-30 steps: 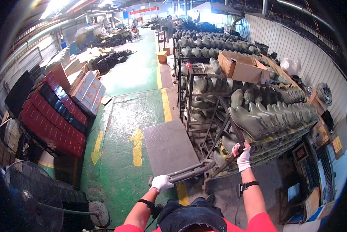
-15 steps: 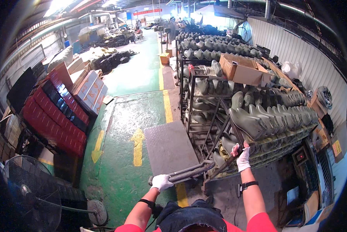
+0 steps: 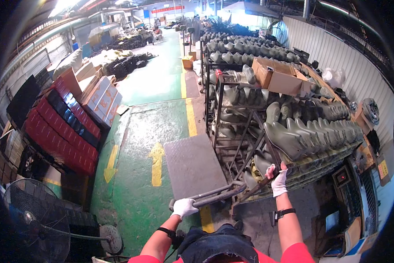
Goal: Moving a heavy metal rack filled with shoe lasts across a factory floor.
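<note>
My left hand (image 3: 185,207), in a white glove, is wrapped round the dark push handle (image 3: 214,196) of a flatbed trolley. The trolley's grey deck (image 3: 192,166) lies low on the floor ahead of it. Bare fingertips show from the white glove of my right hand (image 3: 278,179), which is closed on the upright bar of a dark metal rack (image 3: 251,193). Olive-green boots (image 3: 284,140) lie in tilted rows on this rack, just beyond my right hand. The trolley handle's right end comes close to the rack's lower corner; whether they touch, I cannot tell.
More racks of boots (image 3: 236,47) stretch away ahead, with an open cardboard box (image 3: 276,79) on top. A green walkway (image 3: 135,131) with yellow arrows runs on the left. Stacked red boxes (image 3: 61,131) and a floor fan (image 3: 34,219) stand along its left side.
The view has shifted slightly, so the rack and boots sit a little farther right. Both hands keep their holds on the handle and the rack.
</note>
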The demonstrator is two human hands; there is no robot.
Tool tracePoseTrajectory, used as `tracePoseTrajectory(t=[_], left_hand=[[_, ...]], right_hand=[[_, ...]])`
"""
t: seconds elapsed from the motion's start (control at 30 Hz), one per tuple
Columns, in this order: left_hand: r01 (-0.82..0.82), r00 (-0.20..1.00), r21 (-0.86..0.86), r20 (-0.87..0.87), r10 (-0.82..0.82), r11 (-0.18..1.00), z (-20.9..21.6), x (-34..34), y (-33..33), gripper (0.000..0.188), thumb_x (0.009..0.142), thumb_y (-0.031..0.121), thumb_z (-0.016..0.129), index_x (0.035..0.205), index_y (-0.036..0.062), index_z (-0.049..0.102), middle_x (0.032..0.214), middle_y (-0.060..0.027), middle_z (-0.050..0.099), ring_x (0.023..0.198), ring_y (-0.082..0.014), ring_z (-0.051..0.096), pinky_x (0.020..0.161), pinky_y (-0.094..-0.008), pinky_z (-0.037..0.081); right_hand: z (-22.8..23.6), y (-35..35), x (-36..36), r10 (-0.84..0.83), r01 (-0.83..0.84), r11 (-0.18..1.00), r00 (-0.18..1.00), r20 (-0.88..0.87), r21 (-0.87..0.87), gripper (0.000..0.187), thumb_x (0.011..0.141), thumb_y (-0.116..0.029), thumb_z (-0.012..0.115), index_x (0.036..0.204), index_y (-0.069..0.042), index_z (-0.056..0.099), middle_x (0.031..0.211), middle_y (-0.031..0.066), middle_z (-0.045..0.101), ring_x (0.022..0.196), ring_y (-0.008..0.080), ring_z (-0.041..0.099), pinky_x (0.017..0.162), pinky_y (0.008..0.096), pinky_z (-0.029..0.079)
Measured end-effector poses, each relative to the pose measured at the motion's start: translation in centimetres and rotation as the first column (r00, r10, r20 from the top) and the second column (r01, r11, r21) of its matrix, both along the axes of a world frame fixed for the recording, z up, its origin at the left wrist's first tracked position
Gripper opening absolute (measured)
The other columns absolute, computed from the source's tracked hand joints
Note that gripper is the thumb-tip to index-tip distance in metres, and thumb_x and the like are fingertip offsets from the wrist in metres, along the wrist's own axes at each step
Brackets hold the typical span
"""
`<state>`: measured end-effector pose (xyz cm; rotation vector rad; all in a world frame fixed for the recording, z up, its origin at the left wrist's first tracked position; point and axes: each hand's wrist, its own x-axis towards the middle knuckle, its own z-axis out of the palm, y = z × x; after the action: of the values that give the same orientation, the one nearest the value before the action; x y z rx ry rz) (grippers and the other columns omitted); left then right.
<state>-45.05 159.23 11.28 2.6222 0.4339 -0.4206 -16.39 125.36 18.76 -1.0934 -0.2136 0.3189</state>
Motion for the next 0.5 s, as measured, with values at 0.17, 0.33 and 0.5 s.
tracePoseTrajectory(t=[0.17,0.33,0.5], left_hand=[[0.009,1.000,-0.017,0.009,-0.009,1.000,0.39,0.05,-0.07,0.035,0.072,0.042,0.066,0.095,0.0176,0.075,0.089,-0.0133,0.073,0.087,-0.0325,0.070,0.076,-0.0458,0.055],[0.014,0.999,-0.025,0.032,-0.013,1.000,0.07,0.11,0.12,0.031,0.072,0.040,0.065,0.090,0.0169,0.073,0.086,-0.0132,0.072,0.084,-0.0333,0.070,0.075,-0.0466,0.054],[0.020,0.999,-0.027,-0.037,-0.021,0.999,0.06,0.23,0.51,0.034,0.073,0.041,0.066,0.098,0.0183,0.072,0.088,-0.0123,0.072,0.086,-0.0319,0.070,0.075,-0.0454,0.054]], right_hand=[[-0.12,-0.22,-0.08,0.003,-0.003,1.000,1.000,0.001,-0.017,0.073,0.087,-0.073,0.040,0.056,-0.007,0.047,0.050,0.0045,0.039,0.044,0.0204,0.037,0.055,0.0336,0.036],[-0.34,-0.18,0.05,0.002,-0.002,1.000,1.000,-0.018,0.003,0.074,0.085,-0.076,0.040,0.056,-0.008,0.046,0.051,0.0047,0.040,0.045,0.0199,0.038,0.054,0.0328,0.035],[0.35,0.37,-0.19,0.006,-0.003,0.997,0.999,0.040,-0.074,0.074,0.086,-0.077,0.037,0.055,-0.009,0.043,0.050,0.0035,0.036,0.046,0.0195,0.038,0.055,0.0331,0.036]])
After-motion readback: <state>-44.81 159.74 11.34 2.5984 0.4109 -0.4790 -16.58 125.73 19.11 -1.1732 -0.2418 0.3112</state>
